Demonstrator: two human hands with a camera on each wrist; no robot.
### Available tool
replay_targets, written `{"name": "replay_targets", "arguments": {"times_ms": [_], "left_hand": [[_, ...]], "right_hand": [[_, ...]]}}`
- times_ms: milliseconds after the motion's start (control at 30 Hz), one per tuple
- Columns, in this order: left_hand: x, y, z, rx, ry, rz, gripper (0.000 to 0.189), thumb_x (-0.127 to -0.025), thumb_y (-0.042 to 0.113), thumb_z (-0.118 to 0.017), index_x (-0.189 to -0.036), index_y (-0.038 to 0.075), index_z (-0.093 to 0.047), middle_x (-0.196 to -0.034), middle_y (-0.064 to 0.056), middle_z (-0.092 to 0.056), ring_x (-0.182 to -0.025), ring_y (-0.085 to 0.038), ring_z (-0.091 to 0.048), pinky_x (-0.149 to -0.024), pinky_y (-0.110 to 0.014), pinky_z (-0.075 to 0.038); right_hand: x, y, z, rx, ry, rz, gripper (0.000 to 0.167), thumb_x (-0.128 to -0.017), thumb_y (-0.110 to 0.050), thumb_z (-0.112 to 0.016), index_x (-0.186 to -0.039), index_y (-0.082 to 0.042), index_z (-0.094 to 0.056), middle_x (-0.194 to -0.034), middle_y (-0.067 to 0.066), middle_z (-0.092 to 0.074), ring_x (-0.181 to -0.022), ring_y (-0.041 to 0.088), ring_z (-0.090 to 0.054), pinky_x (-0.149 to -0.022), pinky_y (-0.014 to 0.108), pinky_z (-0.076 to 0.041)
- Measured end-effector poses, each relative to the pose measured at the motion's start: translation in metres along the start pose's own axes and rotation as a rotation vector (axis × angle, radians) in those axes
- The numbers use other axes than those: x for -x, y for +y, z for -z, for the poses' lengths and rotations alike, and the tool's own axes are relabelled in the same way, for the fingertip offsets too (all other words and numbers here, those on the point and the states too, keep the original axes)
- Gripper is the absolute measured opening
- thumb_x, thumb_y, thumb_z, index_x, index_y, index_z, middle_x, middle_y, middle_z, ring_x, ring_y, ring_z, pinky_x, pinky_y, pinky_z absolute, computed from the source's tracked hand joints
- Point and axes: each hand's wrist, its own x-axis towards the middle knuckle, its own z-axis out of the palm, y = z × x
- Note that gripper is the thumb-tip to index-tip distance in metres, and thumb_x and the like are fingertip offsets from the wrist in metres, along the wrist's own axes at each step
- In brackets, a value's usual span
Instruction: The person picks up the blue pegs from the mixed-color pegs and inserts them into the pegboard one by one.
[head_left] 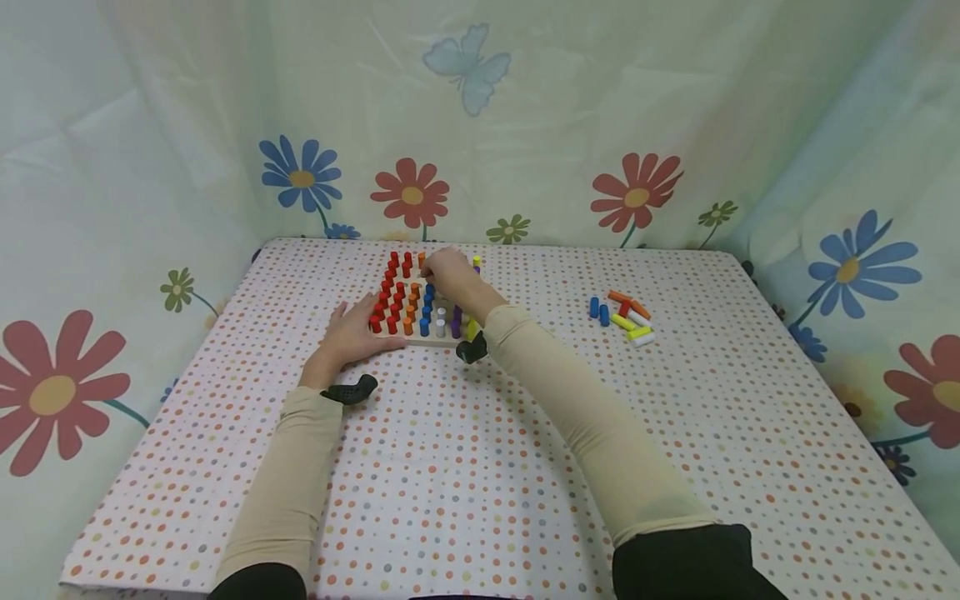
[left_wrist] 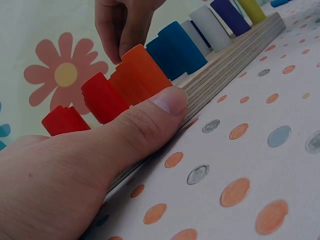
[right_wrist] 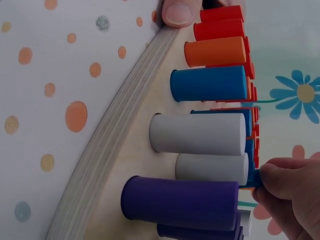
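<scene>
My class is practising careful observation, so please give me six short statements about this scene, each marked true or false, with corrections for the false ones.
1. The left hand touches the pegboard, and the right hand is over it. True.
2. The right hand's fingers pinch a yellow peg. False: they pinch a blue peg.
3. The loose pegs lie to the right of the pegboard. True.
4. All of the loose pegs are purple. False: they are blue, orange, red, yellow and white.
5. The tablecloth is dotted. True.
6. The pegs visible along the pegboard's left edge are white. False: they are red pegs.
</scene>
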Motion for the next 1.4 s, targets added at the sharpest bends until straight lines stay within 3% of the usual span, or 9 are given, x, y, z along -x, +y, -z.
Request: {"name": "replay_targets", "arguments": {"times_ms": [533, 1000, 1267, 1400], "left_hand": [[0.002, 0.003, 0.003, -0.008, -0.012, 0.004, 0.130, -0.058, 0.090, -0.054, -0.151, 0.006, -0.022, -0.158, -0.014, -0.023, -0.146, -0.029, -0.020, -0.118, -0.053, 0.003], [-0.001, 0.001, -0.002, -0.015, 0.003, 0.011, 0.127, -0.060, 0.088, -0.056, -0.152, 0.008, -0.021, -0.158, -0.013, -0.023, -0.146, -0.029, -0.020, -0.118, -0.053, 0.003], [-0.001, 0.002, -0.001, -0.021, -0.007, -0.002, 0.128, -0.059, 0.089, -0.054, -0.152, 0.007, -0.022, -0.158, -0.013, -0.021, -0.146, -0.029, -0.019, -0.118, -0.053, 0.003], [0.000, 0.002, 0.000, -0.023, -0.009, -0.004, 0.128, -0.059, 0.088, -0.056, -0.151, 0.006, -0.022, -0.158, -0.014, -0.021, -0.146, -0.029, -0.019, -0.118, -0.054, 0.003]], "right_hand": [[-0.001, 0.005, 0.001, -0.061, -0.031, -0.058, 0.020, -0.096, -0.013, -0.056, -0.111, -0.009, -0.069, -0.109, 0.004, -0.068, -0.099, 0.015, -0.060, -0.095, 0.028, -0.050], [-0.006, 0.009, -0.006, -0.092, 0.007, -0.067, 0.021, -0.097, -0.012, -0.055, -0.112, -0.009, -0.069, -0.111, 0.005, -0.067, -0.101, 0.016, -0.060, -0.097, 0.029, -0.049], [-0.009, 0.011, -0.009, -0.109, 0.012, -0.120, 0.022, -0.097, -0.013, -0.054, -0.114, -0.012, -0.068, -0.111, 0.002, -0.065, -0.101, 0.015, -0.058, -0.097, 0.027, -0.049], [-0.009, 0.010, -0.010, -0.104, 0.008, -0.101, 0.021, -0.097, -0.012, -0.055, -0.113, -0.011, -0.068, -0.110, 0.003, -0.066, -0.098, 0.015, -0.058, -0.095, 0.027, -0.049]]}}
